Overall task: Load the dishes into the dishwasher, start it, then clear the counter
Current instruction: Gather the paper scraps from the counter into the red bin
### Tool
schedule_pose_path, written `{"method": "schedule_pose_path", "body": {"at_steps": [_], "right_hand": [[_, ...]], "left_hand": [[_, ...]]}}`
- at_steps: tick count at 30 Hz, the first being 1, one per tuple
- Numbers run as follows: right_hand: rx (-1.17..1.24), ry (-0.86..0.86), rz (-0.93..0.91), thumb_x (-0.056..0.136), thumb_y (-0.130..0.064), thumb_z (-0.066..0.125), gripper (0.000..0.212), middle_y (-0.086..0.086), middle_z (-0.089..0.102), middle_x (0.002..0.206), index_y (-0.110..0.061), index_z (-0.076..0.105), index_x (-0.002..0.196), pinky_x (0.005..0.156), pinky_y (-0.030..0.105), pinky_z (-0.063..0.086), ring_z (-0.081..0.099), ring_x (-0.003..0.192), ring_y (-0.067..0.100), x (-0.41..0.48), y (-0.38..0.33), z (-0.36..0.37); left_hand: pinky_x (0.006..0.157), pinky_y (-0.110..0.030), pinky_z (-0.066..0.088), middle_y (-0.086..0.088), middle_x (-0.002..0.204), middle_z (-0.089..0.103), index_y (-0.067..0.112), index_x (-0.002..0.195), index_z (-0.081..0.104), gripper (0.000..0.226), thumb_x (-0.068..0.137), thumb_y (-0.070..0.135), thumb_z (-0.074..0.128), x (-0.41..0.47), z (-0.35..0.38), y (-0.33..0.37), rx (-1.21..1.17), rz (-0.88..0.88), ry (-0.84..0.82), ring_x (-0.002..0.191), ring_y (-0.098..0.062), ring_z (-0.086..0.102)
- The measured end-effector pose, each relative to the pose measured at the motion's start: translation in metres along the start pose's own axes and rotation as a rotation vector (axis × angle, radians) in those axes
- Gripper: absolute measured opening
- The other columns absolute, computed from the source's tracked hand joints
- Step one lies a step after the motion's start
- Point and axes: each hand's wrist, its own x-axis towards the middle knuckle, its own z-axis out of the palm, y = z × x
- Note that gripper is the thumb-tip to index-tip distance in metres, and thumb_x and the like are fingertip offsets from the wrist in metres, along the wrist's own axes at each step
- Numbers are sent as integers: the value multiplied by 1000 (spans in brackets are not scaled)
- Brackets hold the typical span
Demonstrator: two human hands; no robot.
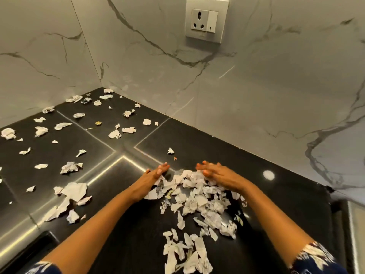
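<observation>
The pile of torn paper scraps (197,198) lies on the black tabletop (286,194). It is what the person works on now, so I judge the step to be clearing the counter; no dishes and no dishwasher are visible. The left hand (156,174) stands on its edge at the left side of the pile, its fingers (164,167) straight and pressed together, like a wall that stops the scraps from escaping. The right hand (217,174) lies over the far right part of the pile, fingers straight and a little spread, touching the paper and pinching nothing. The hands face each other with the pile between them, probably to push it into one heap that can be lifted. Nearer to the person than the pile, a loose trail of scraps (185,254) continues. Well to the left of the pile lie many scattered scraps (69,167), among them one large torn sheet (76,190). Behind the pile rises the marble wall (256,95), with a socket (206,19) high above
</observation>
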Motion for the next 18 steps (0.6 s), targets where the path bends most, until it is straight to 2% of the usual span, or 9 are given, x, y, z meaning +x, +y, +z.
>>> {"method": "schedule_pose_path", "body": {"at_steps": [2,3,5,7,8,11,13,16,18], "right_hand": [[75,237,64,75,-84,16,80,-24,29,141,-38,43,134,119,44,0,13,135,-5,-42,8,1],[147,361,132,73,-85,18,81,-23,30,141,-37,42,133,119,41,4,15,136,-3,-65,16,7],[269,550,281,86,-71,24,65,-13,28,149,-34,38,137,117,34,10,18,141,7,-108,28,25],[195,597,444,96,-49,27,55,-3,21,155,-26,28,146,116,32,5,14,144,14,-127,31,47],[138,607,483,98,-46,25,55,0,18,156,-24,22,148,117,33,1,11,145,16,-122,30,55],[86,591,509,94,-55,14,66,6,14,157,-20,11,150,118,40,-4,7,146,17,-80,14,69],[47,548,449,89,-61,10,74,6,14,157,-19,9,151,118,42,-3,8,145,17,-51,0,78],[154,574,413,93,-57,19,69,6,13,157,-18,12,150,117,43,-4,7,146,19,-47,-19,75],[141,649,365,84,-72,17,83,-1,7,158,-23,11,150,115,42,-8,0,145,14,-77,-23,77]], "left_hand": [[113,-28,-5,16,151,18,34,146,25,93,73,88,6,-26,2,5,-99,-73,143,138,0,10],[115,-29,-3,9,152,23,30,145,28,80,84,78,12,-42,6,3,-108,-123,257,136,-1,14],[116,-28,0,0,154,26,22,146,31,67,93,61,16,-72,21,1,-119,-235,421,131,1,14],[115,-27,0,-2,155,24,17,148,27,93,82,79,7,-89,41,1,-6,-261,424,137,-1,11],[116,-29,0,-2,156,21,17,149,24,105,73,86,0,-88,52,0,55,-253,414,142,-5,9],[117,-37,-1,0,158,12,19,151,14,111,66,86,-13,-59,69,10,122,-293,421,146,-13,4],[118,-41,-2,1,159,9,21,151,11,111,65,87,-14,-43,78,25,146,-270,389,146,-13,3],[116,-39,-3,1,159,8,22,151,13,121,57,95,-7,-45,74,37,-49,-206,393,146,-14,4],[114,-33,-5,4,156,10,24,151,16,114,62,95,3,-73,60,30,-198,-159,452,143,-9,2]]}}
